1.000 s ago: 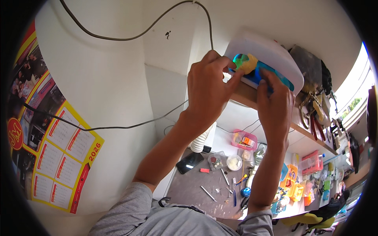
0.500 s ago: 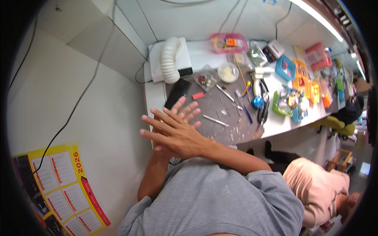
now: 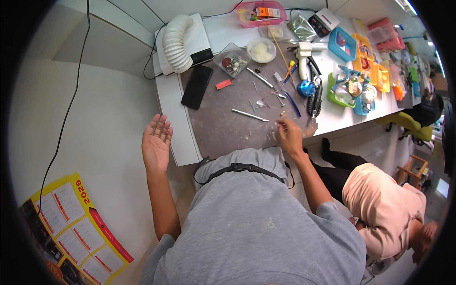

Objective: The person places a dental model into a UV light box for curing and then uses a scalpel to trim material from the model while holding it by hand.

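Holding the left hand [image 3: 156,142] out palm up, fingers extended and grasping nothing, just beside the left edge of the white desk [image 3: 183,145]! Reaching in with the right hand [image 3: 290,137] over the near right part of the grey-brown mat [image 3: 213,135], curling the fingers, bringing the tips close to a small yellowish piece [image 3: 283,114] lying on that mat; not showing whether pinching anything, so impossible to tell. Spotting a slim silver tool [image 3: 250,115] lying with one end near those right fingertips, a blue tool [image 3: 292,105] beyond the piece, and a black phone [image 3: 197,87] farther left, beside a small red block [image 3: 223,84].
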Motion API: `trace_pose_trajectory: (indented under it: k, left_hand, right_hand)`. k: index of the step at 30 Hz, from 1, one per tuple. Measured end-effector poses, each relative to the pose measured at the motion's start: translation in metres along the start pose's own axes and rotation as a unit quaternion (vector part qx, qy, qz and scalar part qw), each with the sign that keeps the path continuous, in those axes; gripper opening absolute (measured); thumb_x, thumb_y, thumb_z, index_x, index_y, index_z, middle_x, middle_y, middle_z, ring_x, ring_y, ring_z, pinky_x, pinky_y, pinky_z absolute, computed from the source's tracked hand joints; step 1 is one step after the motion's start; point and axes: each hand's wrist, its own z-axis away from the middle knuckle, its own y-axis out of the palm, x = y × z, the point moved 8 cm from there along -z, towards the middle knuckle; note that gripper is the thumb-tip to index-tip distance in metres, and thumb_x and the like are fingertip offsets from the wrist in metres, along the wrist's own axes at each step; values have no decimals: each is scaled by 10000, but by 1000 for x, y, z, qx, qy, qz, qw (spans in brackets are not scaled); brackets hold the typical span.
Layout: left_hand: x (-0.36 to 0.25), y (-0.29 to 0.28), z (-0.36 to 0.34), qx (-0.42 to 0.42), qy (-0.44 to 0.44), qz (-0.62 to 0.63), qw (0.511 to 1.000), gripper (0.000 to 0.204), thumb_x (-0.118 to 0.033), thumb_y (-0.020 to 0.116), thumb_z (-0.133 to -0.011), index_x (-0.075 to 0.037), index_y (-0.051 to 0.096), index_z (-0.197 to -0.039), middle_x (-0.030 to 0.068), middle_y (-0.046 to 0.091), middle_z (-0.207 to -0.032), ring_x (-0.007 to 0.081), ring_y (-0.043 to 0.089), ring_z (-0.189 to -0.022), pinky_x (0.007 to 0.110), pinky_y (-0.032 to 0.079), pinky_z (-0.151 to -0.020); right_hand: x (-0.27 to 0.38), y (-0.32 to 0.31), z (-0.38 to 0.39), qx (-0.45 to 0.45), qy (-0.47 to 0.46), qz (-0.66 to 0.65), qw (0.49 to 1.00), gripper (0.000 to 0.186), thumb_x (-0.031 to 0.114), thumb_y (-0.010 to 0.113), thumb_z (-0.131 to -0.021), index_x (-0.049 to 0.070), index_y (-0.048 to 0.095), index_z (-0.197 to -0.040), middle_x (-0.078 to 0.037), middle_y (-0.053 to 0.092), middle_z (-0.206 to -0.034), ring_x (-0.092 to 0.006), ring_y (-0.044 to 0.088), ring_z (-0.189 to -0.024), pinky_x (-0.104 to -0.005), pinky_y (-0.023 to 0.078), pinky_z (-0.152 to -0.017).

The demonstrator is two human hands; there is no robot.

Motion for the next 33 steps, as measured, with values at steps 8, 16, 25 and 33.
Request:
trace_pose_trajectory:
  k: [8, 16, 25, 33]
  left_hand:
    - [97, -4, 23, -12, -58, -250, 966, 364, -247, 532, -1048, 14, 584, -1295, 103, 668, -1172, 184, 642, -1020, 306, 506, -943]
    - [187, 52, 39, 158, 92, -567, 803, 217, -85, 757, -869, -19, 666, -1054, 106, 685, -972, 191, 671, -839, 323, 540, -762]
    - [203, 80, 49, 153, 248, -637, 714, 153, -71, 736, -853, -25, 615, -933, 113, 617, -878, 322, 653, -825, 418, 528, -744]
    - [209, 54, 39, 37, 157, -522, 837, 98, -9, 692, -880, -2, 605, -923, 136, 663, -870, 316, 660, -745, 392, 527, -693]
  right_hand:
    - [-23, 12, 16, 102, 35, 4, 994, 134, 86, 674, -913, 23, 708, -1027, -186, 721, -931, -307, 716, -786, -374, 558, -727]
    - [26, 65, 11, 155, -118, 7, 981, 111, 91, 657, -916, 47, 649, -1017, -173, 652, -966, -403, 677, -819, -465, 541, -691]
    - [22, 72, 1, 169, -160, 73, 970, 85, 110, 651, -917, 55, 624, -976, -168, 617, -953, -417, 661, -789, -496, 532, -681]
    - [55, 105, 20, 248, -268, 71, 928, 92, 152, 659, -913, 65, 635, -935, -129, 618, -948, -345, 682, -809, -455, 542, -665]
